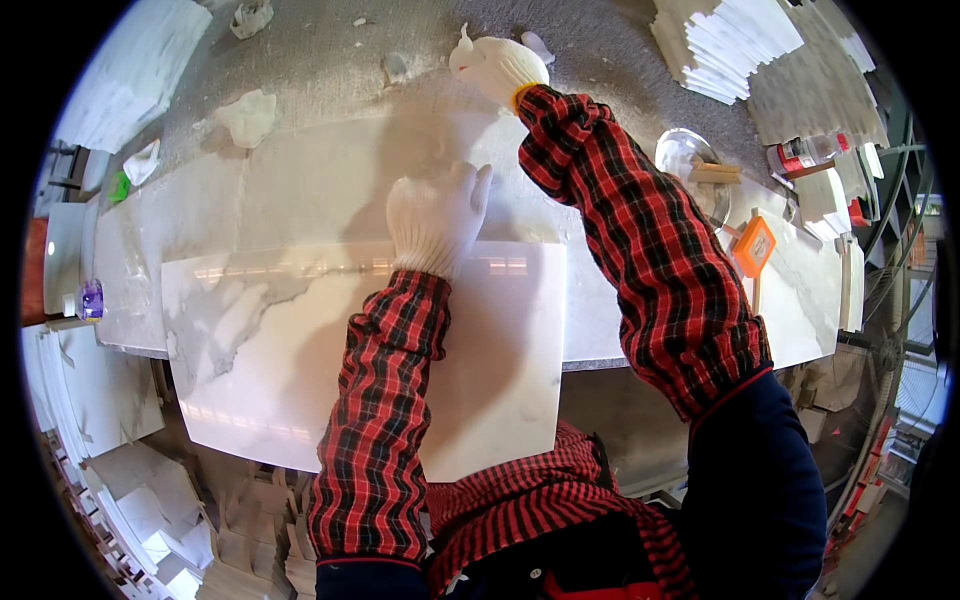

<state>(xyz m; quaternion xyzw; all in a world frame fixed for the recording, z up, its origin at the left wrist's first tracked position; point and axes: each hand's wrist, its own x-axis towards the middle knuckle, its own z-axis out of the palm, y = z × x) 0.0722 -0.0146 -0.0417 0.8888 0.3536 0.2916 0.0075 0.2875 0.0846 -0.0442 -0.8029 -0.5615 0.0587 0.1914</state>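
Marble tile (300,340), white with grey veins and glossy, lies flat on the bench (300,190), its near part jutting past the bench's front edge. Left hand (437,215), in a white knit glove, rests palm-down with fingers spread flat at the tile's far edge, gripping nothing. Right hand (497,65), gloved too, reaches to the bench's far side; its fingers seem curled on a small white scrap (537,43), though that is hard to tell. An orange-headed tool (753,246) lies well to the right.

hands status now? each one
Left hand: open, flat on the far edge of the marble tile.
Right hand: reaching far across the workbench; grip cannot be told.
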